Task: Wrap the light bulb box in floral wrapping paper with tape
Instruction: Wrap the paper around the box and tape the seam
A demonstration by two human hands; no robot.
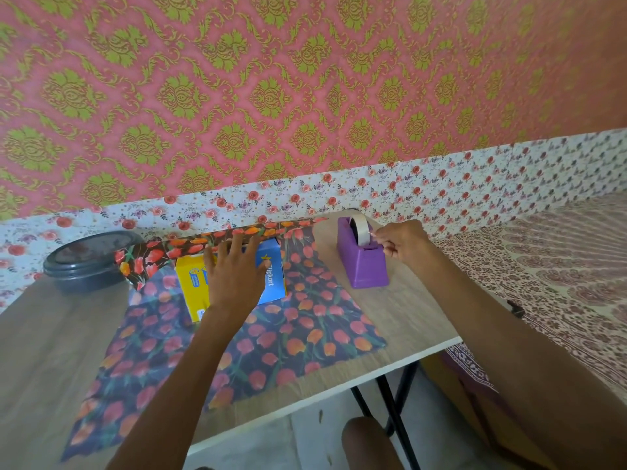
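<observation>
The yellow and blue light bulb box [193, 283] lies on the dark floral wrapping paper [278, 337], which is spread over the table. The paper's far edge is folded up over the box's far side. My left hand [234, 276] rests flat on top of the box with fingers spread, pressing on that folded edge. To the right stands a purple tape dispenser [363, 262] with a white tape roll. My right hand [402, 240] pinches the free end of the tape at the dispenser's cutter.
A dark round lidded container [84, 259] sits at the table's far left. The wooden table [407, 317] has its white front edge near me, with black legs below. A patterned bedspread [559, 266] lies to the right. A floral wall strip backs the table.
</observation>
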